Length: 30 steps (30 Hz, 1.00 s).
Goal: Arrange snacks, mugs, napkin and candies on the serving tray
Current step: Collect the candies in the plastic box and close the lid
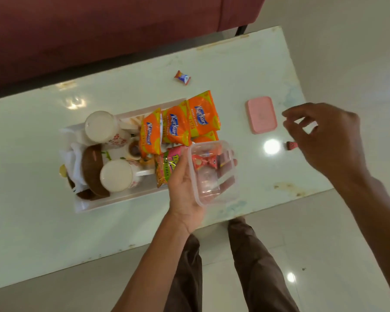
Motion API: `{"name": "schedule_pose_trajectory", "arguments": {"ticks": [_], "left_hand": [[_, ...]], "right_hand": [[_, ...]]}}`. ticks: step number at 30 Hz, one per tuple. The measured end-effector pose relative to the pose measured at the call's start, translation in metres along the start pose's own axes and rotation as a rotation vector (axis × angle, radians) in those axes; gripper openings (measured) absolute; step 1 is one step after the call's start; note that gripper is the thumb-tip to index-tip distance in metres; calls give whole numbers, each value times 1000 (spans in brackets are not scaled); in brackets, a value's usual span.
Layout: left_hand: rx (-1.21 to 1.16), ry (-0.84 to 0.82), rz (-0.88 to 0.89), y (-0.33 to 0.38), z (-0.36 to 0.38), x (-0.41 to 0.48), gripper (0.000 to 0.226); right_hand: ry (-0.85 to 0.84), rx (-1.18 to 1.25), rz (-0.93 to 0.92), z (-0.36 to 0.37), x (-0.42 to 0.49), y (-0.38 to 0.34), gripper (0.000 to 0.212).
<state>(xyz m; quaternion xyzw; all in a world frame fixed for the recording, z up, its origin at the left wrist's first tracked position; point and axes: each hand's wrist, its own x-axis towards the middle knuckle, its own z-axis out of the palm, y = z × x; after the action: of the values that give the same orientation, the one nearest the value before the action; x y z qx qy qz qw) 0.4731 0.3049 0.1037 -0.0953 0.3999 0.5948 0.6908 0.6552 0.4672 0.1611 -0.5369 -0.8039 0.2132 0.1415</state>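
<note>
Left hand point(182, 179) clasps clear rectangular plastic container point(214, 190); right of container, small red wrapped candy point(292, 145) lies just beside nearer right hand point(329, 136), fingers parted, empty.

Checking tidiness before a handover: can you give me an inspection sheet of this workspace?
Surface: glossy pale table, stained near its edges.
Job's things: tray holds two upturned mugs, napkin and packets; clear box holds candies.
Clutter: pink lid; far candy and red candy loose on the table.
Hands: left hand holds the box; right hand hovers by the red candy, holding nothing.
Cables: nothing seen.
Surroundings: maroon sofa, tiled floor.
</note>
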Motion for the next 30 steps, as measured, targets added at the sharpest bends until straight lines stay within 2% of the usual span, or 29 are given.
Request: {"name": "schedule_pose_trajectory", "arguments": {"ticks": [2,5,8,10,14,18,22,24,26,28,30], "left_hand": [[-7,5,6,-5,1,0,74],[4,9,5,-15,4,0,73],[-17,31,0,-31,11,4,73],[-31,43,-2,-40,14,6,72],[-74,71,3,-52,22,12,72],[-76,88,48,-60,34,19,79],[-71,125,63,-63,43,27,81],[-65,145,75,-63,45,30,78],[-53,165,90,-62,43,32,77],[-34,188,97,-61,40,34,75],[-8,211,91,-60,40,35,71]], "right_hand": [[-44,-99,84,1,5,46,19],[-245,-178,180,15,11,105,32],[-441,-178,134,31,11,140,52],[-474,-165,69,42,11,153,56],[-360,-98,-29,59,5,170,44],[-326,-59,-95,72,1,185,34],[-317,-35,-5,75,-1,185,22],[-323,31,48,69,-1,170,20],[-225,183,53,55,-1,141,22],[-122,294,-13,33,-4,100,27],[-100,327,-140,10,-11,57,37]]}}
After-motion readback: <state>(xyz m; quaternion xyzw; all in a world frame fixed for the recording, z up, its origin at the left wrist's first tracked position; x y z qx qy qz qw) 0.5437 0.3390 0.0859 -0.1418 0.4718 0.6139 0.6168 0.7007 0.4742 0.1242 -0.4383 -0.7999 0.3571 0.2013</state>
